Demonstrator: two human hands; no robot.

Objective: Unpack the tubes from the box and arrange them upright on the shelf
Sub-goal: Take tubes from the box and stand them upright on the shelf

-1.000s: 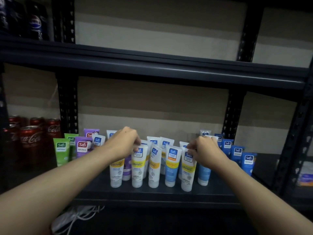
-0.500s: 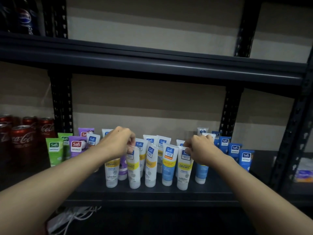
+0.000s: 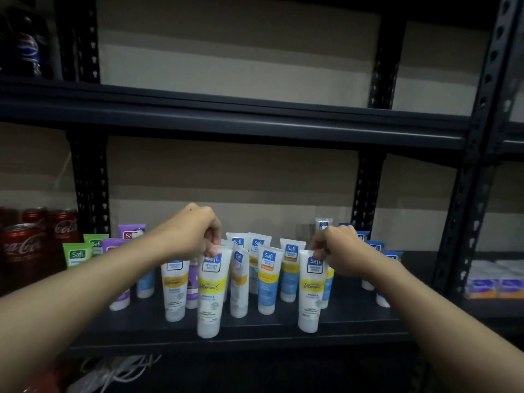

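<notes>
Several Safi tubes stand cap-down on the dark shelf (image 3: 283, 337). My left hand (image 3: 195, 234) pinches the top of a white tube with a yellow band (image 3: 211, 293) at the shelf's front edge. At the front right, a second white and yellow tube (image 3: 311, 293) is pinched at its top by my right hand (image 3: 337, 251). Both tubes stand upright. Between and behind them are white, yellow and blue tubes (image 3: 268, 279). Green tubes (image 3: 77, 255) and purple tubes (image 3: 130, 234) stand at the left, dark blue ones (image 3: 374, 246) at the right. No box is in view.
Red cola cans (image 3: 25, 245) stand on the shelf's left end. A dark soda bottle (image 3: 27, 46) is on the upper shelf (image 3: 255, 114) at far left. Packets (image 3: 494, 287) lie on the neighbouring shelf at right. White cables (image 3: 113, 373) lie below.
Both hands have drawn their tubes forward to the shelf's front edge. The left tube now stands ahead of its neighbours, and the right tube has moved right and forward.
</notes>
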